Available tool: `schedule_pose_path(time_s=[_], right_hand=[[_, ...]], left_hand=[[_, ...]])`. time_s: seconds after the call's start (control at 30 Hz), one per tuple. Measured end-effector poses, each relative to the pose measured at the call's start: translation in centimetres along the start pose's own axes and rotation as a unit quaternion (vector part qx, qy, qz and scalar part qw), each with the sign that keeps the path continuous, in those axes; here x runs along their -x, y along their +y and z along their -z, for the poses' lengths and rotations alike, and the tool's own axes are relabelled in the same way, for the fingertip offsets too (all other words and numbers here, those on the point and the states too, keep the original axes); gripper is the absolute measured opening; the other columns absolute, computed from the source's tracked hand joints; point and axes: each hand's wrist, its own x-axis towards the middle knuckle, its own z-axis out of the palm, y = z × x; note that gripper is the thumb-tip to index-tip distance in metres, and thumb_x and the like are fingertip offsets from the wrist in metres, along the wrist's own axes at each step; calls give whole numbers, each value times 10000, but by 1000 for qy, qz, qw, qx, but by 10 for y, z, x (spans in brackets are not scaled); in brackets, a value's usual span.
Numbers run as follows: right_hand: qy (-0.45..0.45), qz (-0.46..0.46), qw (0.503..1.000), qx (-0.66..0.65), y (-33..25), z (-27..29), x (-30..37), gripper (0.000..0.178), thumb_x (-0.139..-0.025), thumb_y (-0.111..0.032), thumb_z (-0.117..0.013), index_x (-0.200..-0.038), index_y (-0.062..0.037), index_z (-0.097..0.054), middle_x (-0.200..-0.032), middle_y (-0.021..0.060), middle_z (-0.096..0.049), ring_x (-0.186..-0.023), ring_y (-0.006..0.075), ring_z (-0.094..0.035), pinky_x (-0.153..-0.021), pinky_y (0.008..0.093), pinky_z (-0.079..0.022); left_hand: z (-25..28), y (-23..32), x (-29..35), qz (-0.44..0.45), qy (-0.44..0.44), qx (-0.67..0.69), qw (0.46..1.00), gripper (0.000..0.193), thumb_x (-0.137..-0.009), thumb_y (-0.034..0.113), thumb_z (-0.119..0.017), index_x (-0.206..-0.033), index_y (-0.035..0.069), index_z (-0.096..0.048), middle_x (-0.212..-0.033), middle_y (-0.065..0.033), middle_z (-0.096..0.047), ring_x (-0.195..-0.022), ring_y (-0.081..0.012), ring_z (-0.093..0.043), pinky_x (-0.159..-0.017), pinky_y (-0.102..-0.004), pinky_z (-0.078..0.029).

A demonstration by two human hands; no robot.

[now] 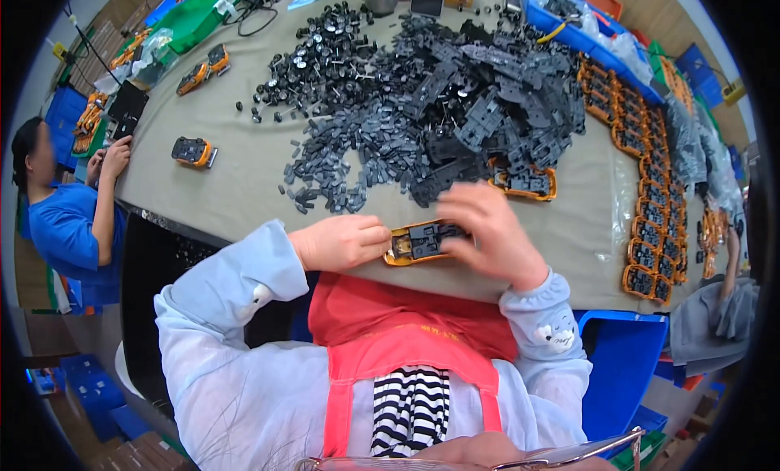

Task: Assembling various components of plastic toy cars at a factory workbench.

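Observation:
In front of me at the table's near edge lies an orange toy car body (418,242), its underside up with dark inner parts showing. My left hand (345,242) pinches its left end between thumb and fingers. Over its right end is my right hand (487,231), fingers curved and smeared by motion; whether it grips anything is hidden. Just beyond the right hand another orange car body with a black base (524,182) rests against a heap of black plastic chassis parts (487,105). Small grey plastic pieces (349,162) are spread left of that heap.
Wheels on axles (313,60) pile up at the far left of the heap. Rows of orange car bodies (650,219) line the right side. Several cars, one a finished-looking orange car (193,151), stand at left. A blue bin (601,40) is at far right; a co-worker (69,211) sits left.

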Motion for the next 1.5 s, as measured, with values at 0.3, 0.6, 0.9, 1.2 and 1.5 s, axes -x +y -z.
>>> schedule_pose_path(time_s=[0.3, 0.6, 0.9, 1.2, 1.5], right_hand=[[12, -107, 958, 267, 48, 13, -43, 552, -743, -295, -805, -1252, -171, -631, -1361, 104, -537, -1376, 374, -395, -1091, 607, -318], [57, -179, 952, 243, 86, 63, 8, 422, -747, -220, -787, -1131, -106, -654, -1208, 115, -602, -1261, 372, -495, -1060, 474, -396], [115, -142, 966, 184, 96, 43, -35, 314, -764, -181, -778, -1043, -79, -677, -1144, 122, -646, -1114, 315, -585, -974, 438, -440], [63, -99, 946, 303, 107, 5, -60, 318, -773, -95, -679, -1091, -111, -668, -1227, 117, -617, -1124, 298, -594, -1029, 454, -411], [13, -7, 996, 87, 92, -5, -50, 357, -716, 37, -591, -1027, -114, -677, -1156, 121, -646, -1094, 315, -610, -1082, 502, -401]], left_hand=[[-1, 8, 15, 64, 91, 27, 993, 266, -795, 61, -651, -1045, -26, -675, -1069, -133, -623, -948, -279, -636, -780, -347, -560], [31, -35, 23, 213, 178, 24, 960, 177, -820, 41, -688, -997, 35, -683, -1026, -118, -629, -937, -300, -628, -779, -367, -552], [-2, -121, -94, 343, 228, -54, 910, 280, -833, 204, -726, -1064, 59, -657, -1132, -139, -614, -1106, -339, -576, -908, -416, -509], [2, -187, -128, 487, 186, 100, 847, 371, -800, 153, -716, -1139, 24, -642, -966, -145, -704, -914, -305, -674, -864, -394, -535], [14, -177, -146, 393, 209, 240, 863, 273, -837, 99, -690, -1097, 17, -699, -983, -138, -717, -921, -232, -687, -862, -334, -537]])
